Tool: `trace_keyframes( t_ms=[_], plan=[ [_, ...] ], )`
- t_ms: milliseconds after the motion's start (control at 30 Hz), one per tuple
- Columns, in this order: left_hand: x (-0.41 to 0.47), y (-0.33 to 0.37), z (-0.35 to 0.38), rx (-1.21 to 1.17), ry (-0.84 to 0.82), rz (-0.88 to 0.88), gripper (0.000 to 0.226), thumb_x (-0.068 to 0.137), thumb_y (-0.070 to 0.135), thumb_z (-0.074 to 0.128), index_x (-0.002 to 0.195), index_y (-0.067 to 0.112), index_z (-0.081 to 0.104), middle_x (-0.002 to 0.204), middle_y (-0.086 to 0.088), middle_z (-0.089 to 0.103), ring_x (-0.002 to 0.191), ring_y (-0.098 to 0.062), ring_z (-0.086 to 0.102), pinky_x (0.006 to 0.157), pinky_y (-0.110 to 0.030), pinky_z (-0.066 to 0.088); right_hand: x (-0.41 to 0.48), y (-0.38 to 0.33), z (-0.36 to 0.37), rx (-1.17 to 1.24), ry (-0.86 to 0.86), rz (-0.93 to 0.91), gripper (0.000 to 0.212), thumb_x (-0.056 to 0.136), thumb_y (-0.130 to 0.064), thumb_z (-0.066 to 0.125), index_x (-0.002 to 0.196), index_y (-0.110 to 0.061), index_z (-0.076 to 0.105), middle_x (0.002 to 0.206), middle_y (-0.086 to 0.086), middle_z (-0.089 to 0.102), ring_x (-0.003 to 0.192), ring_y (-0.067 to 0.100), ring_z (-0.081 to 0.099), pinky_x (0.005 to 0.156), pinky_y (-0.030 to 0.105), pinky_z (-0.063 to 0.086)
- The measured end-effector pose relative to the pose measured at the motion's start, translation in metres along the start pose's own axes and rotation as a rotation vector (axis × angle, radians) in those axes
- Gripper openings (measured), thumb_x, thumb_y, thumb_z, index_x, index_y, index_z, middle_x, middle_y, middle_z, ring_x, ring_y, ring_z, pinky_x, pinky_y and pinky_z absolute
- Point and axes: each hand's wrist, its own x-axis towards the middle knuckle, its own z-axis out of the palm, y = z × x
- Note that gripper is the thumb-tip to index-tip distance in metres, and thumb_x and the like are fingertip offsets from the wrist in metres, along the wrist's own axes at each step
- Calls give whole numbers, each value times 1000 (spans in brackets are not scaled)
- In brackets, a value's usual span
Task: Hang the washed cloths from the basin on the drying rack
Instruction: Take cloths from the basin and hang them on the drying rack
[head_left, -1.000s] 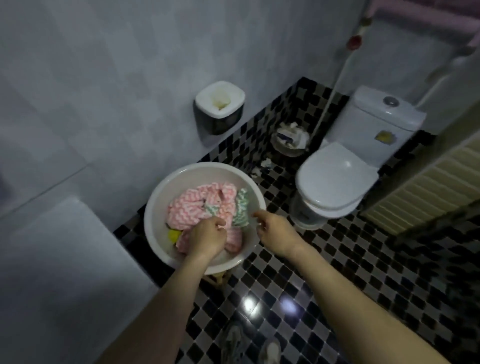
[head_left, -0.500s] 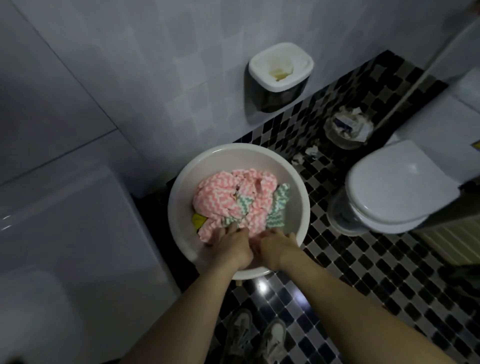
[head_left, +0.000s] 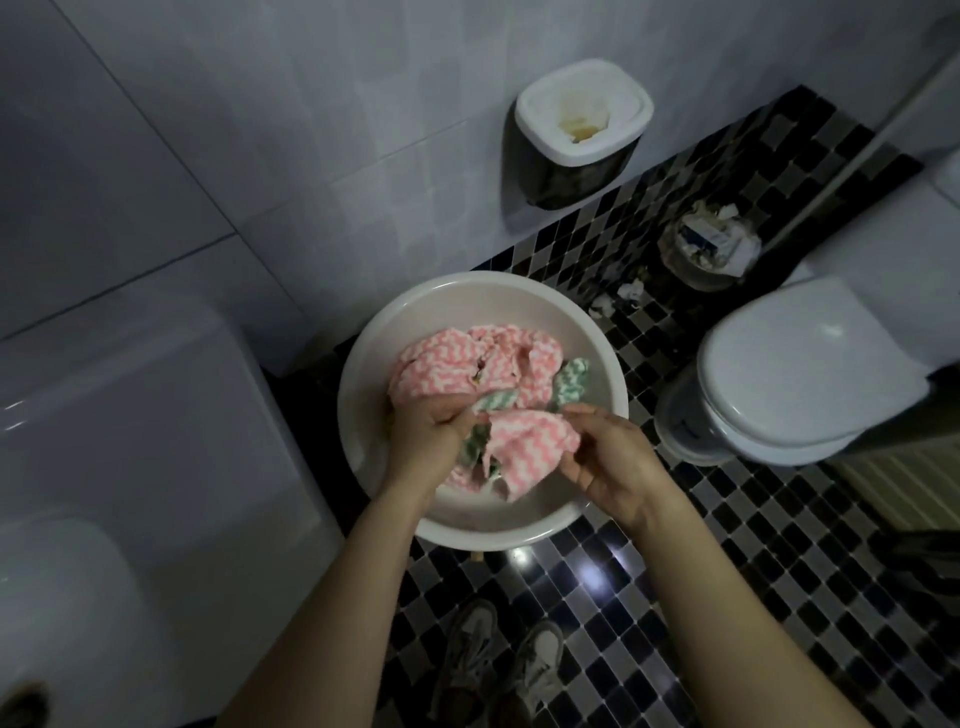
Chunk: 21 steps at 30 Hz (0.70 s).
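Head view first: closest to me, below both forearms, a pair of pale lace-up shoes (head_left: 504, 660) stands on the floor (head_left: 727, 571), which is a glossy mosaic of small black, grey and white squares with two bright reflections.

Above the shoes I see the left hand (head_left: 436, 431) and the right hand (head_left: 608, 457), both over the near half of the basin (head_left: 587, 338). Between them they hold the pink zigzag cloth (head_left: 524, 447), a soft, fluffy piece with white wavy stripes. The left hand has its fingers curled around the left end of it. The right hand pinches the right end between thumb and fingers. The cloth is raised a little and hangs crumpled over the basin's near wall.

The basin is round, smooth and off-white, like plastic. Just beyond the hands, inside it, lies the pink pile (head_left: 441, 364) of the same fabric, bunched. A green striped cloth (head_left: 571, 384) lies beside it, beyond the right hand.

Left of the left hand is a white smooth surface (head_left: 130, 415); what it belongs to, I cannot tell. Right of the right hand stands a white toilet (head_left: 795, 364), lid closed. Further beyond, a round waste basket (head_left: 706, 249) holds crumpled paper, and a dark box with a white rounded top (head_left: 582, 130) hangs on the pale tiled wall.
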Motion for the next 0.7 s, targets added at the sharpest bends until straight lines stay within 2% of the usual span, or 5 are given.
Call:
trace_keyframes(
  t_ms=[133,300,433,600,700],
  plan=[
    [-5,12,-23,174,-26,80,27,88,9,62,66,21,71,67,-1,69,69,-13,62,62,-22,46,0,0,-4,-147,19,-102,24,97,-5,49,84,-4,70,73,8,70,55,14,48,40,18,41],
    [-9,28,-46,-190,-3,68,40,97,2,46,69,22,67,77,-13,56,73,-23,50,62,-28,40,-2,-7,0,-190,68,-83,28,93,3,43,84,-4,69,77,14,61,61,17,54,44,19,50],
    [-23,47,-40,-459,-34,-35,29,99,3,42,78,13,58,63,2,69,62,-12,68,56,-24,54,-13,-6,10,112,-59,41,23,89,4,39,94,1,61,94,20,63,67,22,64,46,22,55],
    [-40,50,-27,-166,-229,-65,24,86,45,65,89,22,74,90,-5,76,81,-20,73,71,-32,57,-39,-5,20,354,-243,56,37,73,2,41,104,5,61,98,24,68,70,24,69,48,19,55],
    [-50,53,-18,-102,-262,-34,17,78,37,74,86,22,76,85,1,76,84,-19,71,76,-31,57,-50,-4,27,364,-281,54,51,60,3,58,111,6,59,108,27,64,79,28,66,50,21,55]
  ],
)
